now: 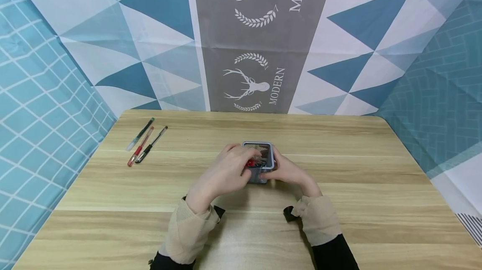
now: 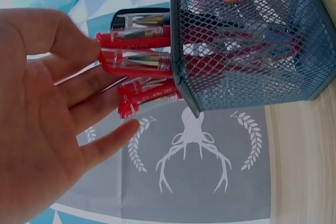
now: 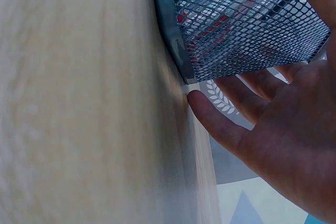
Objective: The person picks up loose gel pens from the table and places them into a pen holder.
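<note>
A dark mesh pen holder (image 2: pixel 241 51) stands upright on the wooden table, in the middle of the head view. My right hand (image 1: pixel 291 173) grips it from the right side, the thumb on the near wall and the other fingers round the far side. Several red gel pens (image 2: pixel 139 59) and a black-capped pen (image 2: pixel 122 20) stand in it, cap ends up. At its mouth my left hand (image 1: pixel 227 167) pinches the cap end of a red gel pen, thumb against it and fingers behind. In the right wrist view the holder's base rim (image 3: pixel 176 45) meets the table.
At the table's back left lie a clear pen with a dark green cap (image 1: pixel 141 133), a red pen (image 1: pixel 141 146) and a black pen (image 1: pixel 151 144), close together. Patterned cloth (image 1: pixel 162 31) hangs behind the table (image 1: pixel 339 228).
</note>
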Demonstrator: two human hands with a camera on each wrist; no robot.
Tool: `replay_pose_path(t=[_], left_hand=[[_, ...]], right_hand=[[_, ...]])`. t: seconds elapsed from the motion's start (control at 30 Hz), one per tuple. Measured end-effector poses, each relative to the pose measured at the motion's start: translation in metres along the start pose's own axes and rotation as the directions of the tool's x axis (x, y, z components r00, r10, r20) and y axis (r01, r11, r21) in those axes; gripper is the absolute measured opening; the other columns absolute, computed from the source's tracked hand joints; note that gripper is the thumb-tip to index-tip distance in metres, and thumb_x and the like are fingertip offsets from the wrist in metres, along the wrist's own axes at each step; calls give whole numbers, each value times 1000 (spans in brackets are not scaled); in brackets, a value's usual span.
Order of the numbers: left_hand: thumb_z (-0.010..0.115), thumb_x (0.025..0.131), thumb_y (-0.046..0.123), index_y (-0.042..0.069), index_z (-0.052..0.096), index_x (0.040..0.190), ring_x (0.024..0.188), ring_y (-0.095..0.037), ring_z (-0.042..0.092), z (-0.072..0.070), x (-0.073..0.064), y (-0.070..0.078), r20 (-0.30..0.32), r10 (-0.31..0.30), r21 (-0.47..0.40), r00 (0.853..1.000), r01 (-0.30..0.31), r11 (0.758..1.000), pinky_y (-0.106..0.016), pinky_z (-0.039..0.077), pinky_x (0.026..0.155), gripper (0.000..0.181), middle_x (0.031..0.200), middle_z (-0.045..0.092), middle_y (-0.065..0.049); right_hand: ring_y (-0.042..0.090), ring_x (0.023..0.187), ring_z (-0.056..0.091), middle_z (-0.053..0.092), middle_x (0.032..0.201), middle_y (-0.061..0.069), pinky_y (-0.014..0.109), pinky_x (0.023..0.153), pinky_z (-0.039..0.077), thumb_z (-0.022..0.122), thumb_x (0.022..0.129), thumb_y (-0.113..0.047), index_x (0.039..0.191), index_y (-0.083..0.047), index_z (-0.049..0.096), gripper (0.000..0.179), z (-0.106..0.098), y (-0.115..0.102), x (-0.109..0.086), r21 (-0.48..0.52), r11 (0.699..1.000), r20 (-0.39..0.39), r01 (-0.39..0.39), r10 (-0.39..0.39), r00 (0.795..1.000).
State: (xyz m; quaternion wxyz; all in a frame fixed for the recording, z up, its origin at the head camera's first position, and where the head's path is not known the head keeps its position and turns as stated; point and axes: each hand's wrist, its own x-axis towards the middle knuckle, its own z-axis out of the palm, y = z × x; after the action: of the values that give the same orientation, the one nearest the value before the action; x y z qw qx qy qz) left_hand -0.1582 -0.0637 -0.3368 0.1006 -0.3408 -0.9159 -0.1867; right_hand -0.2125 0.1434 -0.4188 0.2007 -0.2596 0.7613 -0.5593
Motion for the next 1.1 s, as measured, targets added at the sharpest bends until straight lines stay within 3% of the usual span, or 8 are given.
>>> replay_pose_path(t=[0.1,0.2,0.37,0.53,0.8,0.97,1.1], left_hand=[[53,76,4,11,61,108,102,-17,56,-3,1,-3,-56,6,-7,998,-6,1000,-39,36,98,34,104,64,0],[55,78,3,10,63,102,96,-19,59,-6,1,-7,-163,17,-4,987,-17,1000,-39,41,92,26,99,66,-1],[59,81,2,9,66,92,84,-16,62,-13,-1,-14,-334,-28,2,942,31,1000,-33,46,81,15,89,68,-2],[57,81,0,7,66,89,74,-15,61,-23,-6,-24,-449,-89,-9,889,96,995,-29,49,72,14,84,68,-3],[55,84,2,5,67,89,62,-15,55,-34,-19,-46,-545,-174,-34,820,185,982,-28,43,57,13,73,64,-5],[54,85,4,5,67,89,55,-17,48,-38,-28,-59,-594,-248,-65,765,261,963,-30,37,56,14,67,59,-6],[53,87,4,6,67,90,54,-17,46,-37,-35,-70,-603,-302,-94,738,310,946,-29,35,52,14,68,60,-7]], right_hand=[[26,113,51,47,130,17,35,92,42,72,75,-8,140,-16,18,85,0,-1,0,9,1000,11,0,0,1000],[25,111,52,49,128,16,37,92,42,73,75,-8,140,-16,19,85,1,-1,1,-7,1000,3,-9,9,1000],[25,112,51,50,127,15,40,97,37,74,72,-9,140,-17,19,88,0,1,1,-49,999,-26,-19,18,1000],[27,114,50,48,128,18,40,97,38,75,72,-8,140,-17,19,88,0,0,1,-42,999,-20,-12,11,1000],[27,115,50,46,130,19,39,96,40,74,73,-8,140,-17,17,89,0,-1,1,-39,999,-13,-16,15,1000],[27,114,50,46,130,19,40,97,38,75,72,-9,140,-17,17,89,1,-1,1,-50,999,-20,-16,15,1000],[28,115,50,46,129,20,40,96,39,74,73,-9,140,-16,18,88,1,0,1,-44,999,-13,-9,9,1000]])
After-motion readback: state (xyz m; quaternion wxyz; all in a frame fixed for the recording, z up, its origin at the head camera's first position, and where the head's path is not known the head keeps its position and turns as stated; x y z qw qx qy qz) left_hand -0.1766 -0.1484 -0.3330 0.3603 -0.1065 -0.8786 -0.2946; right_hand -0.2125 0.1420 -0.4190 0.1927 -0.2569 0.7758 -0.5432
